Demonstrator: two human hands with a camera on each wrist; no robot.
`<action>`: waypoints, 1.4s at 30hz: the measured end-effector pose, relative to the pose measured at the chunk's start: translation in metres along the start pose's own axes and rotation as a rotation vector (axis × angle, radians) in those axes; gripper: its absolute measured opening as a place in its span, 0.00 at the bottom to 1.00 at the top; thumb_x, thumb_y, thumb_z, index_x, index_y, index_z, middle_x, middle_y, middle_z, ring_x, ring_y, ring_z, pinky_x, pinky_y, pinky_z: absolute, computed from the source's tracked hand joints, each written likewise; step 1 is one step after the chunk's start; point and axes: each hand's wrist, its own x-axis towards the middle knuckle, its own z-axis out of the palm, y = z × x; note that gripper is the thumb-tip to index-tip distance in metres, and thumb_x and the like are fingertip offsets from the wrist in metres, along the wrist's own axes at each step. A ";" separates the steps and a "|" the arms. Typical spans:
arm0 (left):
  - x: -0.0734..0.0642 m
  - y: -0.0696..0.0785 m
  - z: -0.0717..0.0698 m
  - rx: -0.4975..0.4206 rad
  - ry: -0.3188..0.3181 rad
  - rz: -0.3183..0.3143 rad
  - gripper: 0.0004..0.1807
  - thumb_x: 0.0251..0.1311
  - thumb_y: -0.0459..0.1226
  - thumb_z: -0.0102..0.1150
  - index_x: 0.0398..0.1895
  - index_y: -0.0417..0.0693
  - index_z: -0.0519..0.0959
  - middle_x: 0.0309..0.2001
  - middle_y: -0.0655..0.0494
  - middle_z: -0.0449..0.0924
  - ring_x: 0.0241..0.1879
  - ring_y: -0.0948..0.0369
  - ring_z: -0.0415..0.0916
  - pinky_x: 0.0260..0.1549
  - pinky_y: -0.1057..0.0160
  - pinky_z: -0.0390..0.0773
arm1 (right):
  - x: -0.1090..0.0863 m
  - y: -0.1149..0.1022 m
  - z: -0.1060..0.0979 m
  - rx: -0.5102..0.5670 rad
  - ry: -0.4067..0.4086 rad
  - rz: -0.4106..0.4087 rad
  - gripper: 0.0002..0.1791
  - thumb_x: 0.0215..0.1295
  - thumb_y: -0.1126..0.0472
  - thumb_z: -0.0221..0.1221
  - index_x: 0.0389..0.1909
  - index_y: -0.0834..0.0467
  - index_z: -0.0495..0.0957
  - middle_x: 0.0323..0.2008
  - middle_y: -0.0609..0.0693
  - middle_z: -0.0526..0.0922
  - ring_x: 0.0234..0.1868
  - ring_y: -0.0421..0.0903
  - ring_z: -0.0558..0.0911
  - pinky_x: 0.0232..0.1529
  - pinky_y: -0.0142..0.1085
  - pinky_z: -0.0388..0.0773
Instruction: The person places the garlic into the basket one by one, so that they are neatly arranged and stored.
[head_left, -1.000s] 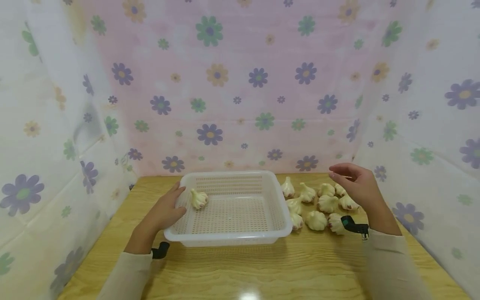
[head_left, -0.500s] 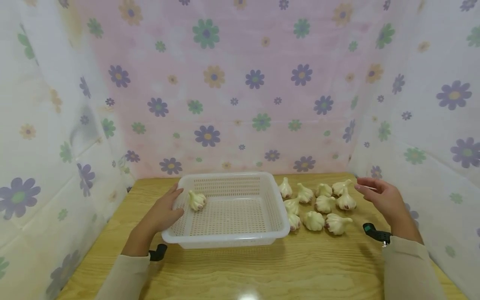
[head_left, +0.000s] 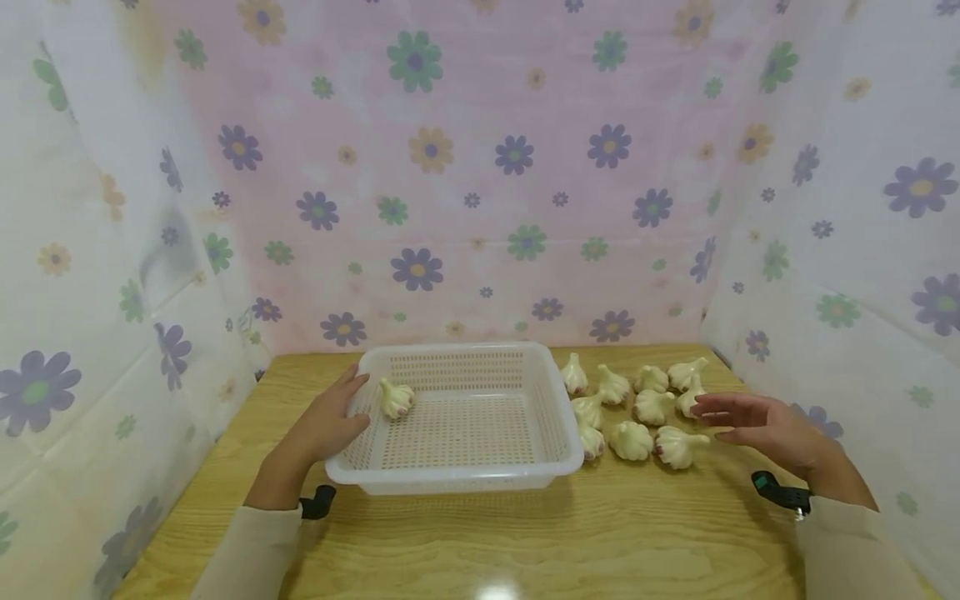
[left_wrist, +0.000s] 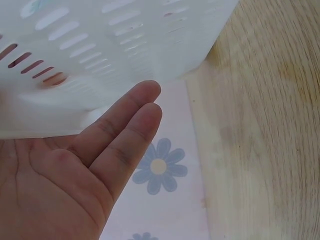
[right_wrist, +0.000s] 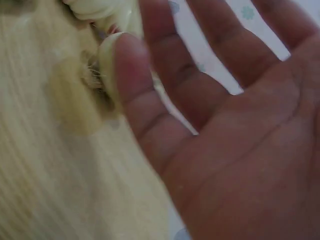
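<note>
A white plastic basket (head_left: 480,472) with slotted walls stands on the table. My left hand (head_left: 322,425) holds its left side, the thumb over the rim inside. In the left wrist view, two straight fingers (left_wrist: 132,125) lie along the outer wall. One garlic bulb (head_left: 396,398) lies in the basket's left part. To the basket's right lie several pale garlic bulbs, one (head_left: 677,447) with its stem pointing right. My right hand (head_left: 772,429) hovers at their right side, fingers spread and holding nothing. Its fingertips partly cover another garlic bulb (head_left: 688,398); I cannot tell whether they touch it.
The wooden table (head_left: 465,550) extends in front of the basket. Flower-patterned cloth (head_left: 480,208) stands behind and along both sides. A black camera mount (head_left: 780,493) sticks out from the right wrist, another (head_left: 318,502) from the left.
My right hand has moved right and then lower, toward me, beside the garlic bulbs. One bulb's stem now points right, and the right-hand bulbs have shifted. The left hand and basket stay put.
</note>
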 end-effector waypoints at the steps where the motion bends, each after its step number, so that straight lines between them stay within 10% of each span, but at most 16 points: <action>1: 0.000 0.000 0.000 -0.002 -0.002 -0.001 0.40 0.66 0.38 0.54 0.81 0.40 0.57 0.84 0.38 0.42 0.80 0.33 0.46 0.71 0.30 0.58 | -0.001 0.005 0.000 0.056 -0.060 0.009 0.30 0.75 0.78 0.46 0.76 0.75 0.55 0.72 0.54 0.74 0.68 0.44 0.78 0.60 0.41 0.82; 16: 0.001 -0.002 0.002 -0.038 -0.016 -0.004 0.40 0.67 0.37 0.53 0.82 0.39 0.55 0.84 0.39 0.40 0.80 0.34 0.43 0.72 0.30 0.55 | 0.008 0.033 -0.001 0.213 -0.294 0.096 0.35 0.75 0.79 0.44 0.79 0.75 0.43 0.78 0.40 0.66 0.72 0.33 0.71 0.63 0.40 0.79; 37: -0.005 0.007 0.000 -0.011 -0.014 -0.016 0.41 0.65 0.36 0.51 0.82 0.37 0.54 0.84 0.36 0.38 0.80 0.32 0.43 0.71 0.30 0.58 | 0.009 0.035 0.009 0.023 -0.174 0.200 0.32 0.75 0.72 0.51 0.77 0.74 0.55 0.64 0.29 0.75 0.56 0.43 0.84 0.53 0.43 0.85; 42: -0.003 0.006 -0.001 -0.028 -0.014 -0.015 0.41 0.65 0.36 0.52 0.82 0.37 0.54 0.84 0.37 0.39 0.80 0.33 0.43 0.70 0.29 0.59 | 0.012 0.034 0.009 -0.007 -0.141 0.233 0.32 0.75 0.70 0.53 0.77 0.72 0.58 0.65 0.27 0.75 0.60 0.30 0.79 0.55 0.37 0.83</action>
